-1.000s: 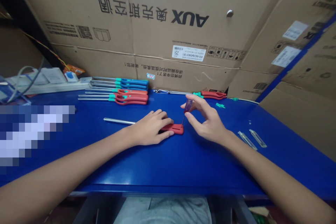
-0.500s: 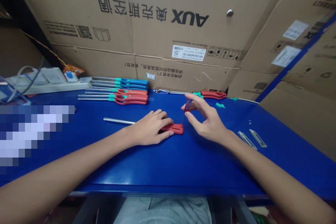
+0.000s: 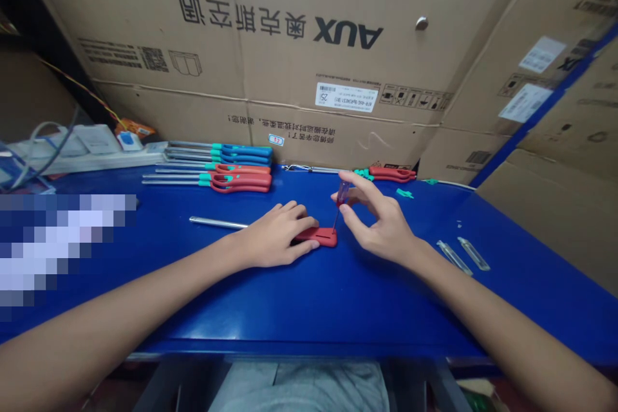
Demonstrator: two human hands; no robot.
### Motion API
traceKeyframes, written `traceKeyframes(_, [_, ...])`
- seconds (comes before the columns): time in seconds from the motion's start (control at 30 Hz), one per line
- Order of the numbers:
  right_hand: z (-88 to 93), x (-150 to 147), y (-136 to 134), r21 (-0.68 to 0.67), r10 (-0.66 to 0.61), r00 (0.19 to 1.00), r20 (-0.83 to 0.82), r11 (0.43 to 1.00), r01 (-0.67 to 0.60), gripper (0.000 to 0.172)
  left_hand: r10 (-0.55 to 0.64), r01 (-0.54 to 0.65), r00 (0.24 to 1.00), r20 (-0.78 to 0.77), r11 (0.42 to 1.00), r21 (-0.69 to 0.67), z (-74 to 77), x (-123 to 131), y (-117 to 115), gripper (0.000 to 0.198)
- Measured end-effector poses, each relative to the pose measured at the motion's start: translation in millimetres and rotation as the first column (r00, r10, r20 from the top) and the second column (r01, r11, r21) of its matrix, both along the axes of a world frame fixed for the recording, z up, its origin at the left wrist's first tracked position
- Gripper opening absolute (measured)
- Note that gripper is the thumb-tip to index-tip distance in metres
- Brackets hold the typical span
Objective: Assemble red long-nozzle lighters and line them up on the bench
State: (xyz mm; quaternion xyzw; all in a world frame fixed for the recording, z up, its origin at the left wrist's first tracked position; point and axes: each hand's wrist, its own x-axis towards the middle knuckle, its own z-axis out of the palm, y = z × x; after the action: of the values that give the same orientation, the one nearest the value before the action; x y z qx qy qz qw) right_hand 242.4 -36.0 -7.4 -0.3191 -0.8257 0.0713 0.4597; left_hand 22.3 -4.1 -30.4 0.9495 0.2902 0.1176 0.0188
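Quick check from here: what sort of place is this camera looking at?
Probably a small assembly workshop or storeroom: a glossy blue workbench holds neat rows of long metal-shafted tools with blue and red plastic handles, backed by stacked brown AUX cardboard cartons.

Workshop: blue workbench [image 3: 367, 309], cardboard cartons [image 3: 270, 45]

View: head-worn camera, looking from the person's own position
Facing: forward and down across a blue workbench [image 3: 367, 315] toward cardboard boxes [image 3: 270, 32]
Nearness: workbench close; boxes just beyond it
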Motion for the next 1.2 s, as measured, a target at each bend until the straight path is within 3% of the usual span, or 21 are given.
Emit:
traceKeyframes(0.43, [-3.2, 0.8, 3.4, 0.075, -0.042, 0.999, 0.030, 0.996, 0.039, 0.052, 0.000, 0.000, 1.000, -0.006, 1.000, 0.000, -0.3, 0.1, -0.5, 0.036])
traceKeyframes(0.73, [-3.2, 0.6, 4.6, -0.002, 0.005, 1.000, -0.004, 1.000, -0.005, 0.052, 0.004, -0.004, 1.000, -0.013, 1.000, -0.004, 0.2, 0.0, -0.4, 0.038])
traceKeyframes(1.07, [-3.0, 1.4, 5.4, 0.046, -0.070, 0.998, 0.009, 0.997, 0.069, 0.048, 0.008, -0.008, 1.000, -0.011, 1.000, -0.009, 0.5, 0.3, -1.1, 0.039])
traceKeyframes(1.2, [-2.4, -0.5, 2.3, 0.012, -0.028, 1.000, -0.009, 1.000, 0.028, 0.048, 0.009, -0.009, 1.000, -0.005, 1.000, -0.008, 0.1, 0.5, -0.7, 0.038])
